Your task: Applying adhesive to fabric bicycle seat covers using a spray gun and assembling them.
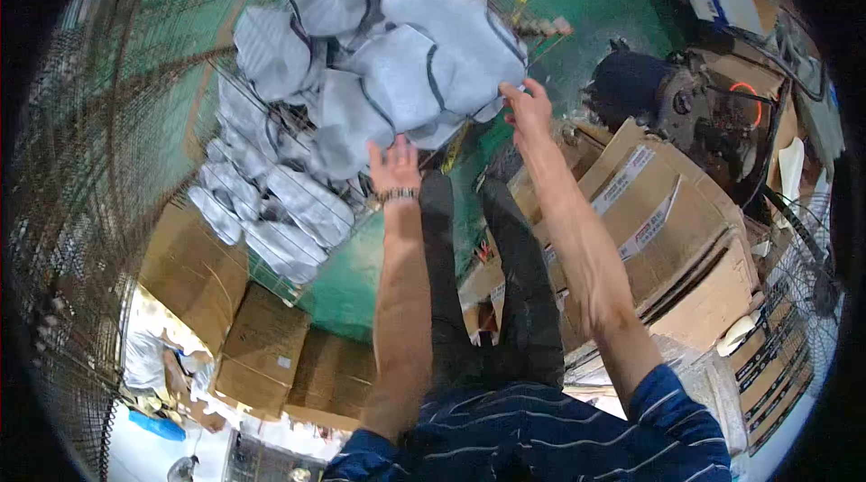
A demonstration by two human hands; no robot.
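Striped blue shirt (541,432) sits closest. Both arms stretch out to the grey fabric covers (406,67) piled on a wire rack (271,121). Left hand (394,166) is open just under them; right hand (528,108) touches one edge, fingers spread. They look soft and light, best grabbed by the edge

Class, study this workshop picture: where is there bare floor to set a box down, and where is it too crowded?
Bare green floor lies between the wire basket of grey bundles and the person's legs, bordered below by flat cardboard boxes. More shows beyond the basket, top centre. Crowded: the right side, stacked cartons and a machine. The left hand and right hand are at the bundles.
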